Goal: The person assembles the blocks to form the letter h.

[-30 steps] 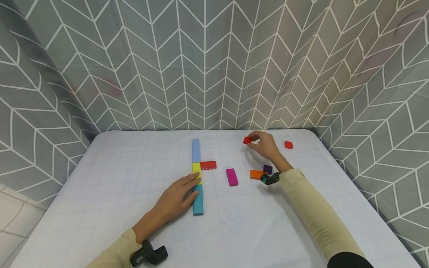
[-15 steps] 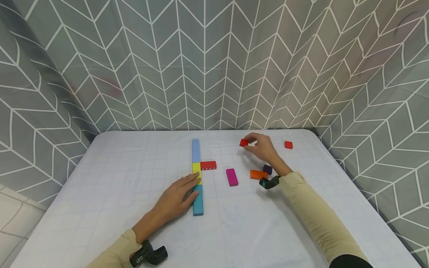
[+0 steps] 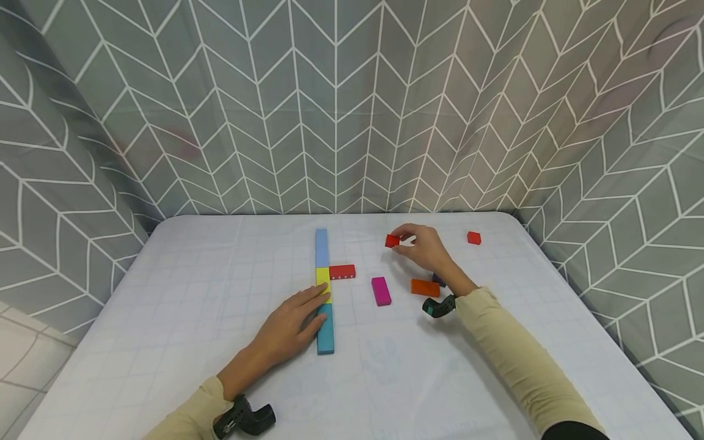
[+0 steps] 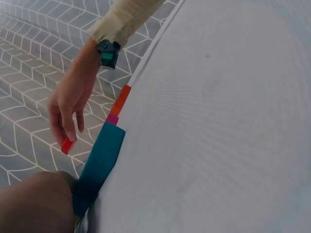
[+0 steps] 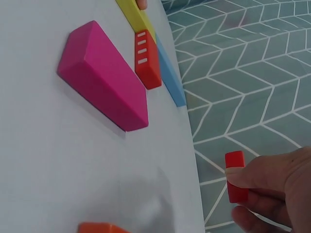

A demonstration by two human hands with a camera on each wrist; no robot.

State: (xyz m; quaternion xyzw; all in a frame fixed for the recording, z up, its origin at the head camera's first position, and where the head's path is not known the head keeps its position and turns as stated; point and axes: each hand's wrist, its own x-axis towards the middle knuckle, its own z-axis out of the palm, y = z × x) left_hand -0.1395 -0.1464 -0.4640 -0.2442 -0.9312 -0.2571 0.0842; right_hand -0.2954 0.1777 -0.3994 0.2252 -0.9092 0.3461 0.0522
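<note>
My right hand [image 3: 420, 245] pinches a small red block [image 3: 392, 241] between thumb and fingers, raised above the table; the right wrist view shows the same red block [image 5: 236, 177] under the thumb. Fingers fairly straight, my left hand [image 3: 291, 321] rests on the yellow block [image 3: 322, 277] and touches the teal block [image 3: 326, 336]. These two stand end to end in a column with a light blue block [image 3: 321, 247] at the far end. Against the yellow block's right side lies a red block with white marks [image 3: 342, 272].
A magenta block [image 3: 381, 291] lies right of the column. Farther right are an orange block [image 3: 425, 288] and a dark purple block [image 3: 438, 279], partly hidden by the right wrist. Another small red block [image 3: 473, 238] sits at the back right. A patterned curtain [image 3: 352, 122] surrounds the white table [image 3: 220, 256].
My right hand has carried the small red block to the left and slightly nearer. The right wrist now covers more of the purple block. My left hand has stayed in place.
</note>
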